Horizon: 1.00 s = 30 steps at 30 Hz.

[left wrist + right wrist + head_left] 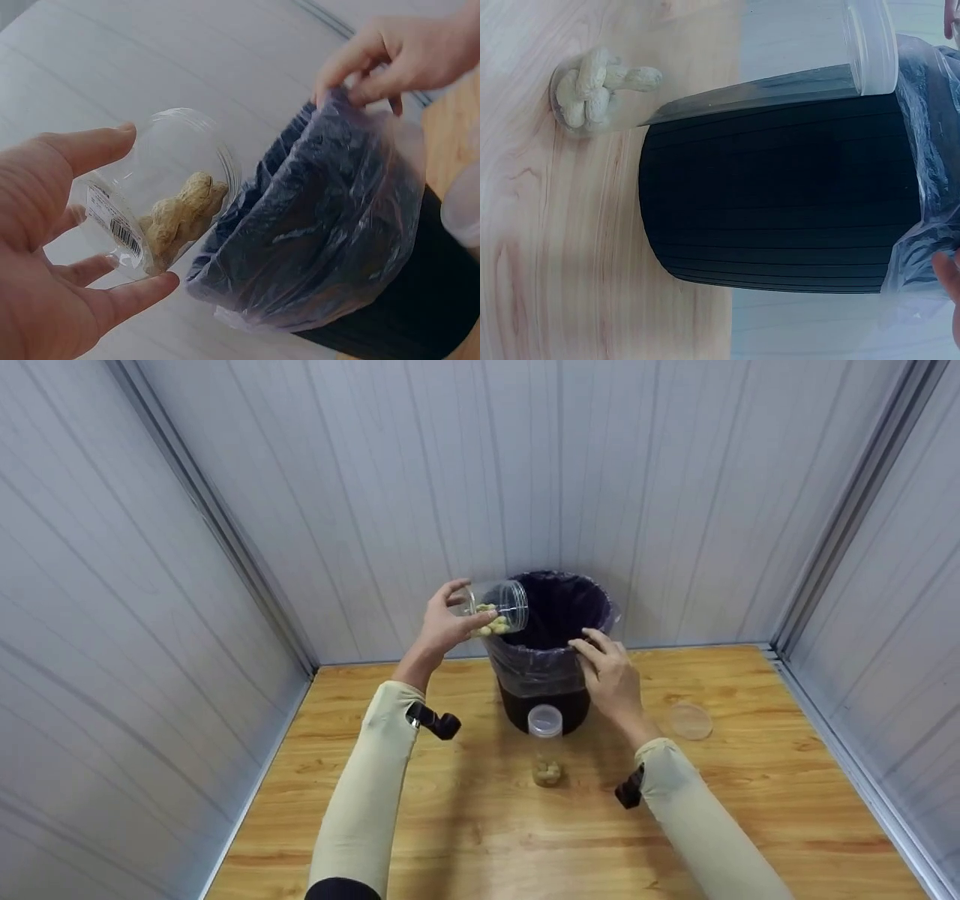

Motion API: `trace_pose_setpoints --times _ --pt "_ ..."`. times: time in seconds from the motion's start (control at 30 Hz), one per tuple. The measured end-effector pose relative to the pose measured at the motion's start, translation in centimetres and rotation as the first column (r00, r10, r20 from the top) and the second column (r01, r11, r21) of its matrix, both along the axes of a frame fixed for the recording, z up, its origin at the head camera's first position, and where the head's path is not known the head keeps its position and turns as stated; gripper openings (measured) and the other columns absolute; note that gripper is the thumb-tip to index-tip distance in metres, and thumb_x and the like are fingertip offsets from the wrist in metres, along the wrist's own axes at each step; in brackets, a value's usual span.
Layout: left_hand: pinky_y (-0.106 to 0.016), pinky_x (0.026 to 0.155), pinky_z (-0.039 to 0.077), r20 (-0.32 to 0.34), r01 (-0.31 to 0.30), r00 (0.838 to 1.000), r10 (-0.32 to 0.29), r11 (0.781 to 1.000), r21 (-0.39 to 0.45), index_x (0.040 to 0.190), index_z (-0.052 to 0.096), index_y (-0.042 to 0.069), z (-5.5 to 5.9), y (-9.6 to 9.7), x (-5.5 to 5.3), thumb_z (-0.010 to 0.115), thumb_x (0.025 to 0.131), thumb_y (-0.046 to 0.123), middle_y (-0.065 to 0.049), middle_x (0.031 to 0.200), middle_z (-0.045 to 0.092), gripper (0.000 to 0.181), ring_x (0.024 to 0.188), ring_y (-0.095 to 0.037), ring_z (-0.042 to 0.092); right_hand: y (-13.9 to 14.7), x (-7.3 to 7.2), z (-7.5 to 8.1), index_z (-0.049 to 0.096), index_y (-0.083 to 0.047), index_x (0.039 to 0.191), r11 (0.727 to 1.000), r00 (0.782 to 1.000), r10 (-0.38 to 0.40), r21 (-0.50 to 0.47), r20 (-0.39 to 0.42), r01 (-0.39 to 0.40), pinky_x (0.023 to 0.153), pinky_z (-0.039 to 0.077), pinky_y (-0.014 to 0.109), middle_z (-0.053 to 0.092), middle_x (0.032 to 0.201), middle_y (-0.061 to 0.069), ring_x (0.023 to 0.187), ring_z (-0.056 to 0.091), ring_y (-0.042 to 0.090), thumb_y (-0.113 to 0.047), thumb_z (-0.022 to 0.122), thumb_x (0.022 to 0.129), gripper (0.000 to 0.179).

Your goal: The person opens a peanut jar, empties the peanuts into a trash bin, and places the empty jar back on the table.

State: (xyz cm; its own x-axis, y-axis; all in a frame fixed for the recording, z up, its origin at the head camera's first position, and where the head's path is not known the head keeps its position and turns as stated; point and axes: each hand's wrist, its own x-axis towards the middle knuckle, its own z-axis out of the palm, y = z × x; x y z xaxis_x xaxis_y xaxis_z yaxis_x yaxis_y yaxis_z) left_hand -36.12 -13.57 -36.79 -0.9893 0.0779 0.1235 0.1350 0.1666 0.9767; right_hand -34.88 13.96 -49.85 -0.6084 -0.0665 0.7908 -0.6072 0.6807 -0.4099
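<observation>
My left hand (444, 624) grips a clear plastic jar (501, 594), tipped on its side with its mouth toward the bin. Several unshelled peanuts (180, 211) lie inside along the jar's lower wall, and a barcode label (114, 223) shows near its base. A black trash bin (780, 187) stands below, lined with a dark translucent trash bag (315, 232) folded over the rim. At the bin's near right rim, my right hand (611, 675) pinches the bag's edge between thumb and fingers. The bin's bottom inside is too dark to make out.
In front of the bin stands a taller clear jar (547, 754) with a lid on and several peanuts at its bottom. A loose clear lid (690, 721) lies on the wooden surface (735, 795) to the right. Pale panel walls (397, 495) enclose three sides.
</observation>
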Motion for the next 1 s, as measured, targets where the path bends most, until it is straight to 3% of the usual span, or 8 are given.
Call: trace_pose_setpoints --times 0.3,0.5,0.63,0.83,1.0 --pt "-0.040 0.078 0.055 0.029 0.046 0.999 -0.043 0.994 -0.100 0.140 0.048 0.015 0.4 0.3 -0.5 0.085 0.076 0.016 -0.023 0.139 0.040 0.074 0.107 -0.034 0.058 -0.3 0.4 0.3 0.074 -0.014 0.111 1.000 1.000 -0.009 -0.001 -0.015 0.009 0.078 0.051 0.047 0.062 0.125 0.007 0.105 0.058 0.029 -0.007 0.068 0.090 0.023" --pt "-0.043 0.083 0.053 0.012 0.026 1.000 -0.024 0.979 -0.201 0.141 0.047 0.014 0.9 -0.6 -0.5 0.084 0.077 0.017 -0.022 0.140 0.042 0.074 0.121 -0.036 0.049 -1.2 0.1 0.2 0.073 -0.016 0.111 1.000 1.000 0.009 0.004 -0.005 -0.008 0.077 0.052 0.048 0.062 0.127 0.007 0.104 0.058 0.029 -0.009 0.068 0.090 0.023" --pt "-0.041 0.091 0.049 -0.027 0.022 0.999 -0.032 0.952 -0.306 0.141 0.047 0.014 1.2 -0.5 -0.5 0.086 0.075 0.024 -0.020 0.140 0.044 0.077 0.128 -0.032 0.042 -1.2 0.2 0.0 0.074 -0.016 0.110 1.000 1.000 0.004 0.000 -0.009 -0.004 0.077 0.051 0.047 0.062 0.127 0.005 0.103 0.058 0.029 -0.007 0.070 0.089 0.024" --pt "-0.041 0.095 0.045 -0.063 0.023 0.996 -0.058 0.888 -0.460 0.141 0.047 0.017 2.1 -0.4 -0.5 0.087 0.072 0.033 -0.014 0.139 0.047 0.081 0.128 -0.028 0.043 -1.2 0.1 -0.1 0.074 -0.015 0.110 1.000 1.000 0.006 -0.004 -0.016 -0.006 0.077 0.051 0.047 0.062 0.126 0.007 0.102 0.059 0.029 -0.006 0.070 0.088 0.024" --pt "-0.042 0.099 0.043 -0.086 0.012 0.994 -0.065 0.856 -0.517 0.141 0.047 0.016 2.6 -0.5 -0.7 0.086 0.073 0.033 -0.014 0.140 0.047 0.081 0.128 -0.028 0.043 -1.5 0.0 0.1 0.074 -0.016 0.111 1.000 1.000 0.007 -0.003 -0.007 -0.007 0.077 0.051 0.046 0.061 0.128 0.004 0.103 0.058 0.029 -0.007 0.069 0.089 0.024"
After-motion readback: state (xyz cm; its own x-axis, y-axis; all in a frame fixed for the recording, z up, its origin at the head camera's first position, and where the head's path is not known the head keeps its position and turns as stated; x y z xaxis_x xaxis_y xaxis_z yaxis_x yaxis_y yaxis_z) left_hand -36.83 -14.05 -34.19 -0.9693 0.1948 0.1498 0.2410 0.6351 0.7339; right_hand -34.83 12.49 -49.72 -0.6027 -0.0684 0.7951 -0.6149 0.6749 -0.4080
